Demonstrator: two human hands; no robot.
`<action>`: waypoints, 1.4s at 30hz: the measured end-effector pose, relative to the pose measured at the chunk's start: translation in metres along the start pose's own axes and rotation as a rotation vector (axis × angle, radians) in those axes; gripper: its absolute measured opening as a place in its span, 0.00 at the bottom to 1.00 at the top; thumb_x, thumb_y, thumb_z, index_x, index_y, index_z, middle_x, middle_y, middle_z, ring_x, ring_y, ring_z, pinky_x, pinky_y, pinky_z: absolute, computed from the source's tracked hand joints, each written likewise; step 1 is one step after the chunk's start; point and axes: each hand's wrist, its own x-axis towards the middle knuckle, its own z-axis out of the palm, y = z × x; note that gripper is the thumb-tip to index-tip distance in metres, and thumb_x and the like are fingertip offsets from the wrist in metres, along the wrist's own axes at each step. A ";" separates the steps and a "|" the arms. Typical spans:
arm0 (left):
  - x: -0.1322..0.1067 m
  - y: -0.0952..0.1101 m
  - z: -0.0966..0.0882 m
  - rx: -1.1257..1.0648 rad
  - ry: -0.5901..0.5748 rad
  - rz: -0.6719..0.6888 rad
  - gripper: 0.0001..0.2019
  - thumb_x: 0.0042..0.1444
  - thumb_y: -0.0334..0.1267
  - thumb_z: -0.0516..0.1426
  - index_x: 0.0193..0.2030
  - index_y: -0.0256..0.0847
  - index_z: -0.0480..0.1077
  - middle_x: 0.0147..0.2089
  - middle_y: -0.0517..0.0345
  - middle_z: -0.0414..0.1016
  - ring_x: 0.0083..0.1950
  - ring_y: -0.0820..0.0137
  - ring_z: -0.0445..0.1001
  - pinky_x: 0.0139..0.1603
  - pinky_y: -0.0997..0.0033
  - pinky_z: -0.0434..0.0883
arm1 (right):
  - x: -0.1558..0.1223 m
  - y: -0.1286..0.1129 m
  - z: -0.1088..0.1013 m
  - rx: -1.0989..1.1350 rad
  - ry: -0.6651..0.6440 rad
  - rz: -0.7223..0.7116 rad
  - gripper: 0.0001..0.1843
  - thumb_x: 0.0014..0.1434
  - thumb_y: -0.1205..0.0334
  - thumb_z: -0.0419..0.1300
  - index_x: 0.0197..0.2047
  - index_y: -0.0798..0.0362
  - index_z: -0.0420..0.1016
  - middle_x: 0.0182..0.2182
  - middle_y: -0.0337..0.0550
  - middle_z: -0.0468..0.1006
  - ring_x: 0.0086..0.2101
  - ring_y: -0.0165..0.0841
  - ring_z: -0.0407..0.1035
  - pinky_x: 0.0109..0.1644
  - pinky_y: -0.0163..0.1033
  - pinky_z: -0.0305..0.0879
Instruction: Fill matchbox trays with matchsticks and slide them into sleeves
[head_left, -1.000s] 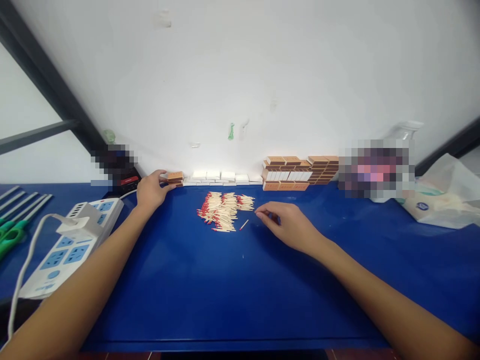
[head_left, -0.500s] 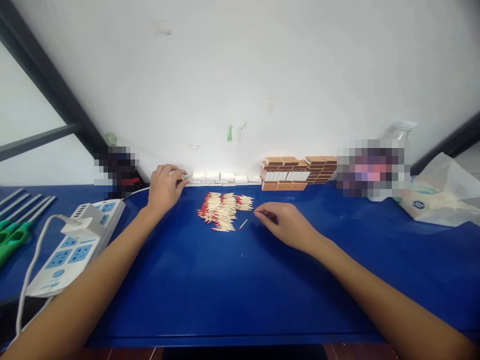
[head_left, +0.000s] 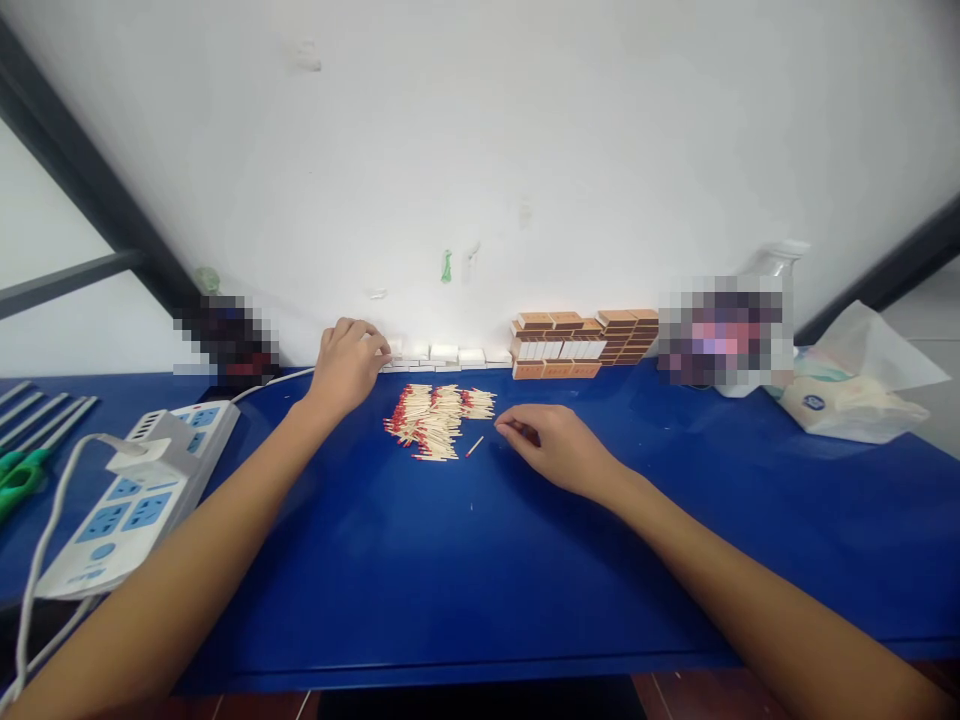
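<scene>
At the left end of a row of white matchbox trays [head_left: 444,354] along the wall is my left hand [head_left: 346,362]. Its thumb and fingers close on a white tray [head_left: 395,349], mostly covered by the fingertips. A heap of red-tipped matches [head_left: 435,420] lies on the blue table in front of the row. One single match [head_left: 475,446] lies apart, just right of the heap. My right hand [head_left: 559,447] hovers or rests right of that match, thumb and forefinger together and the other fingers curled. Nothing shows between its fingertips.
Stacked brown matchboxes [head_left: 559,350] stand against the wall, right of the trays. A white power strip [head_left: 139,505] with cables and green-handled scissors [head_left: 22,475] are at left. A tissue pack [head_left: 851,405] and a partly blurred bottle [head_left: 784,258] are at right.
My left hand has moved slightly right, closer against the row of trays. The whole view has shifted a little. My right hand keeps its pose beside the matches.
</scene>
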 end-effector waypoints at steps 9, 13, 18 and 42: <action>-0.084 0.097 -0.039 -0.518 -0.229 0.405 0.06 0.69 0.40 0.60 0.41 0.43 0.74 0.48 0.54 0.81 0.53 0.61 0.76 0.58 0.56 0.71 | 0.001 0.006 0.002 0.025 -0.014 0.030 0.08 0.70 0.62 0.59 0.44 0.51 0.80 0.35 0.42 0.81 0.31 0.33 0.70 0.38 0.39 0.65; -0.099 0.111 -0.027 -0.561 -0.269 0.454 0.07 0.64 0.40 0.65 0.45 0.43 0.73 0.46 0.54 0.81 0.51 0.59 0.77 0.55 0.57 0.73 | 0.003 0.004 0.007 0.125 -0.120 -0.046 0.10 0.69 0.62 0.61 0.52 0.49 0.79 0.42 0.44 0.77 0.35 0.32 0.70 0.41 0.38 0.67; -0.106 0.102 -0.013 -0.585 -0.242 0.393 0.13 0.62 0.42 0.66 0.51 0.45 0.72 0.48 0.53 0.81 0.50 0.58 0.78 0.53 0.56 0.74 | 0.007 -0.002 0.015 0.098 -0.210 -0.038 0.04 0.70 0.63 0.61 0.42 0.51 0.76 0.41 0.43 0.73 0.40 0.34 0.69 0.43 0.38 0.66; -0.112 0.096 -0.002 -0.653 -0.177 0.288 0.13 0.59 0.43 0.68 0.49 0.44 0.77 0.45 0.53 0.80 0.48 0.59 0.78 0.52 0.55 0.75 | -0.008 -0.039 0.016 0.117 -0.222 -0.062 0.04 0.70 0.64 0.61 0.40 0.50 0.75 0.38 0.41 0.75 0.34 0.32 0.69 0.36 0.37 0.63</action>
